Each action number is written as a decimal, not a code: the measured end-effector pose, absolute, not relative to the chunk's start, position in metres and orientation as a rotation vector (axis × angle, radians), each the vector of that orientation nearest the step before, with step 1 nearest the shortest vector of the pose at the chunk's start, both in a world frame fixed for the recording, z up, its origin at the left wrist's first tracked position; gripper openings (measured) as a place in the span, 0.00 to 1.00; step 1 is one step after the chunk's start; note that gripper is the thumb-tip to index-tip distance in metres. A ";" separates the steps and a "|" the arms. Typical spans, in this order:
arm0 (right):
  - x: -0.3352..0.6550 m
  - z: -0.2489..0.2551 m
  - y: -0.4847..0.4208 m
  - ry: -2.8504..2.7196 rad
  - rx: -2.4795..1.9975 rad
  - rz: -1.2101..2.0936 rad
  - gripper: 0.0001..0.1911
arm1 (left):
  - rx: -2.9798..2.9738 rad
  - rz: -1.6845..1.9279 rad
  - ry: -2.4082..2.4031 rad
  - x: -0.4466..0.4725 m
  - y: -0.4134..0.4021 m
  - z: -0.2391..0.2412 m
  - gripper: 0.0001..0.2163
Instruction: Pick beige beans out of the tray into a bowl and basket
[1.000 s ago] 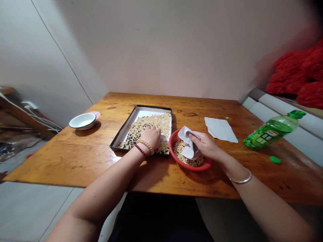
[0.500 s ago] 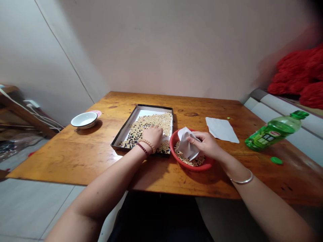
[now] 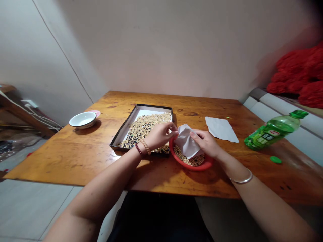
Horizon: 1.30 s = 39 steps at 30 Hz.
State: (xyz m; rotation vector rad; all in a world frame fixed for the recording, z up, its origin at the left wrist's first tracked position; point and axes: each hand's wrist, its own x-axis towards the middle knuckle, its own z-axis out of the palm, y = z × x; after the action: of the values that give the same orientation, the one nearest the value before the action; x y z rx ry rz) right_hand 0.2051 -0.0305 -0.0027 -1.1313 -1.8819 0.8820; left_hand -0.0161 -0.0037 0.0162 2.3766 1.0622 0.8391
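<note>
My left hand (image 3: 160,135) is lifted off the beans and hovers above the right side of the black metal tray (image 3: 153,107), its fingertips at the edge of a folded white paper (image 3: 186,142). My right hand (image 3: 205,144) grips that paper over a red plastic bowl (image 3: 194,167), which holds pale soybeans (image 3: 189,159). The tray is lined with white paper and carries a layer of mixed pale and dark beans (image 3: 143,129). Part of the bowl's contents lies hidden under the paper.
On the wooden table (image 3: 75,161) stand a white enamel bowl (image 3: 82,120) on a pink lid (image 3: 96,113), a flat white paper sheet (image 3: 221,129), a green plastic bottle (image 3: 272,133) lying down, and its green cap (image 3: 275,159). Red fabric (image 3: 297,77) sits at the far right.
My left hand has risen from the beans in the tray and moved right to the folded paper. The paper now sits more open above the bowl.
</note>
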 end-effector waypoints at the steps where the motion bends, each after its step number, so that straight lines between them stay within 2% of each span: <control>1: 0.205 -0.003 -0.031 -1.882 -1.133 0.881 0.23 | 2.349 0.853 0.992 -0.015 -0.005 0.018 0.08; 4: 0.206 -0.003 -0.031 -1.887 -1.134 0.875 0.22 | 2.308 0.913 0.913 -0.013 -0.006 0.019 0.08; 9: 0.204 -0.003 -0.031 -1.889 -1.102 0.921 0.21 | 2.310 1.019 1.053 -0.012 -0.006 0.014 0.06; 19: 0.205 -0.004 -0.030 -1.904 -1.136 0.840 0.20 | 2.308 1.063 0.970 -0.009 -0.010 0.016 0.05; 31: 0.204 -0.004 -0.028 -1.759 -1.170 0.781 0.22 | 2.316 0.664 0.904 -0.010 -0.013 0.016 0.04; 39: 0.204 -0.004 -0.028 -1.762 -1.170 0.804 0.21 | 2.074 0.679 0.766 -0.008 -0.017 0.025 0.07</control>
State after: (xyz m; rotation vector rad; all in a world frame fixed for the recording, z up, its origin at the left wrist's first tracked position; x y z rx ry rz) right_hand 0.2040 -0.0280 -0.0040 -1.1704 -1.7621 0.8041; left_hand -0.0078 -0.0167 0.0246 2.0737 0.7665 0.6794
